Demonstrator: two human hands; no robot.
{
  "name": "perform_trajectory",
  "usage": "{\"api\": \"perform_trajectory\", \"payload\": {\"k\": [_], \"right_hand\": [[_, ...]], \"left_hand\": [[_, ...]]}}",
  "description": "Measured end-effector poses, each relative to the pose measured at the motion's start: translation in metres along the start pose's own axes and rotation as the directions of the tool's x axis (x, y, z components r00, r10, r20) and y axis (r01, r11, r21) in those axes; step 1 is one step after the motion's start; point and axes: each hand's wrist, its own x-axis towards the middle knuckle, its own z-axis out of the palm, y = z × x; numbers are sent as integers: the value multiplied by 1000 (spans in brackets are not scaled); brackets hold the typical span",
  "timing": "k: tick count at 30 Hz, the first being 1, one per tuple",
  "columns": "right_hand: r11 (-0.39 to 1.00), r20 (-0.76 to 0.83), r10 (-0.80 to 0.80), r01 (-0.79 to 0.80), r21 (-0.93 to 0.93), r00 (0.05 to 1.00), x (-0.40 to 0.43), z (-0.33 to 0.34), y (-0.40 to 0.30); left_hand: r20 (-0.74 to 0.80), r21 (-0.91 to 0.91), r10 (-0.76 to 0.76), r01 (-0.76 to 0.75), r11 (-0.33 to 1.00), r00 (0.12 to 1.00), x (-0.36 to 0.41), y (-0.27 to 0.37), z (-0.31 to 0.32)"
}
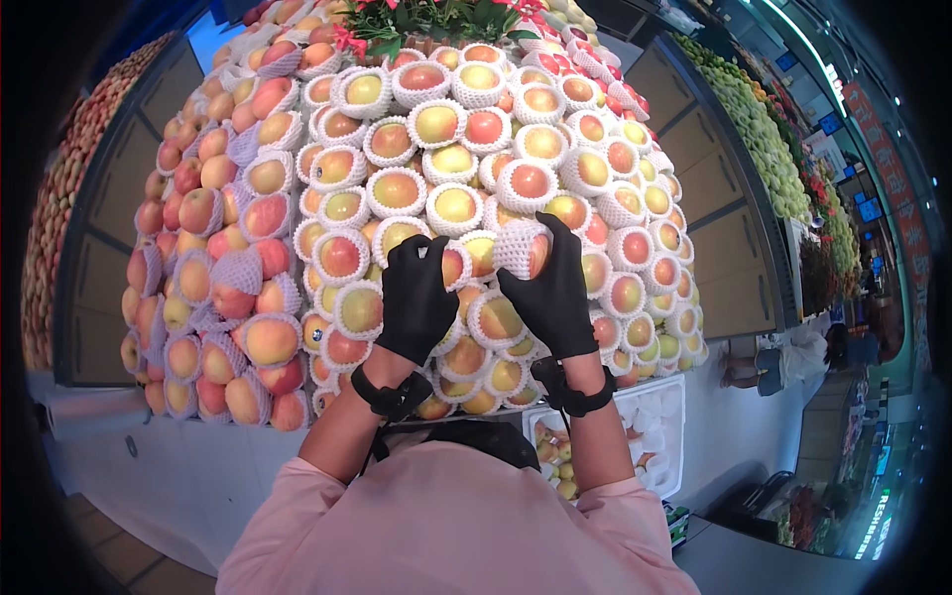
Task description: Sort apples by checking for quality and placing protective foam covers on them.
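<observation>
Both my hands wear black gloves and reach over a large heap of apples in white foam nets. My right hand (554, 286) grips a red and yellow apple (537, 256), whose white foam net covers its left side. My left hand (420, 294) lies at the heap with curled fingers, right beside a netted apple (451, 268); whether it grips that apple is hard to tell. Above the hands sits a netted red apple (529, 181), and left of it a netted yellow apple (454, 204).
Loose and netted apples (271, 340) fill the heap's left part. Green leaves and red flowers (439, 18) top the display. A white foam crate (678, 439) with apples and nets stands below my right forearm. A person (788, 361) is farther off at the right.
</observation>
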Motion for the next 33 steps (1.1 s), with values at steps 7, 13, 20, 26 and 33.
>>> {"api": "perform_trajectory", "payload": {"k": [7, 13, 20, 26, 33], "right_hand": [[994, 69, 24, -16, -112, 997, 3, 37, -10], [864, 129, 84, -7, -503, 988, 3, 35, -12], [832, 107, 34, 31, -554, 994, 0, 42, -12], [884, 159, 68, 14, -467, 985, -2, 42, -7], [956, 316, 122, -26, -292, 941, -16, 32, 7]], "left_hand": [[-138, -79, 56, -67, 995, 989, -5, -14, 11], [-115, -109, 35, -47, 993, 993, -7, -15, 13], [-133, -165, -1, -21, 986, 991, -10, -16, 9], [-80, -121, 57, -67, 990, 995, -8, -18, 10], [-36, -143, 133, -136, 980, 990, -10, -24, 8]]}}
